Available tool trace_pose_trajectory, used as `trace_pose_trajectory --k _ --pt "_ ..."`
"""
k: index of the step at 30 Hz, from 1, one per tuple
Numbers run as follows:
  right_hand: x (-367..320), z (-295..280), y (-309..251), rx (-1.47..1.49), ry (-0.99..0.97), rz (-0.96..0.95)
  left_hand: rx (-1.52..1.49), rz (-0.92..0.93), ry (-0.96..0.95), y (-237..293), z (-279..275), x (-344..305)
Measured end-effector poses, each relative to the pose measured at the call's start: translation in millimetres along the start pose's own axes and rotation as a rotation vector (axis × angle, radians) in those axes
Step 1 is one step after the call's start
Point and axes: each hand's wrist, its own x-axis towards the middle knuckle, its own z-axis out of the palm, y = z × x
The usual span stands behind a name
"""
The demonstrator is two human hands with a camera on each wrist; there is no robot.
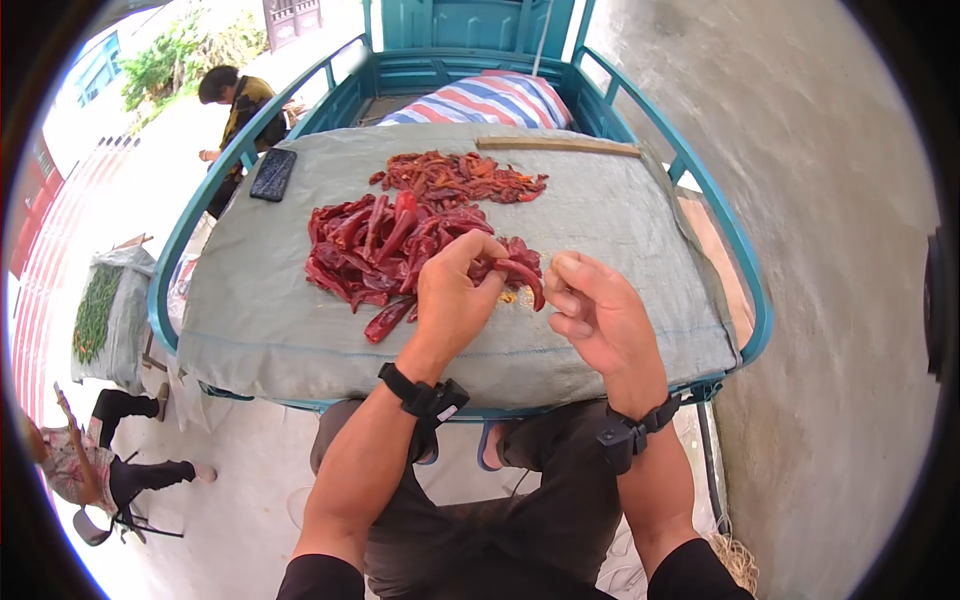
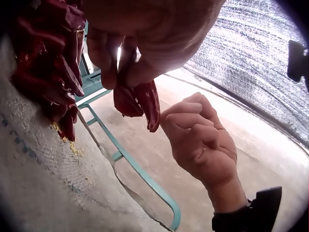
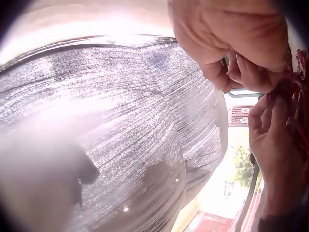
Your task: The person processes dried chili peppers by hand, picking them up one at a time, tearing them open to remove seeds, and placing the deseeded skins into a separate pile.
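Observation:
The left hand (image 1: 455,297) pinches a dark red dried pepper (image 1: 524,272) between thumb and fingers; its curved end points toward the right hand. In the left wrist view the held pepper (image 2: 151,104) hangs below the left fingertips. The right hand (image 1: 600,318) is just right of the pepper, fingers curled and thumb near the index finger, with nothing visible between them. In the left wrist view the right hand (image 2: 203,140) is close to the pepper's tip; whether they touch is unclear. A heap of whole red peppers (image 1: 365,245) lies left of the hands, a pile of smaller pieces (image 1: 450,178) behind it.
The grey sheet (image 1: 260,330) covers a teal cart bed with side rails (image 1: 725,215). A phone (image 1: 273,175) and a wooden strip (image 1: 558,147) lie on it. Striped cloth (image 1: 480,102) is behind. Two people are at the left, near green peppers (image 1: 97,312).

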Motion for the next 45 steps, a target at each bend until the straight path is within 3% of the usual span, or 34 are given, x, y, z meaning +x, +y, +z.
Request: trace_pose_trajectory --k 3,6,10,16,18,23,31,36,38,45 --pt "5 36 -5 0.005 -0.048 0.011 -0.136 -0.025 0.009 -7 3 2" --pt "15 68 -2 0.0 -0.198 0.062 -0.033 0.023 0.098 -7 2 0" --pt "27 127 22 0.02 -0.279 0.171 -0.363 -0.091 0.207 -41 17 4" --pt "40 187 88 0.01 -0.359 0.412 -0.116 -0.02 0.173 -3 2 8" --pt "40 206 108 -0.031 -0.38 0.462 -0.102 0.137 0.252 -7 3 9" --pt "41 242 152 -0.066 -0.473 0.582 -0.189 0.115 0.275 -11 17 11" --pt "36 252 195 -0.064 -0.469 0.692 -0.159 0.107 0.288 -12 19 7" --pt "45 243 203 -0.027 -0.459 0.727 -0.163 0.018 0.154 -10 17 10" --pt "49 244 199 -0.04 -0.463 0.705 -0.164 0.06 0.137 -5 14 13" --pt "37 236 196 -0.036 -0.448 0.667 -0.106 0.136 0.274 -11 12 5"
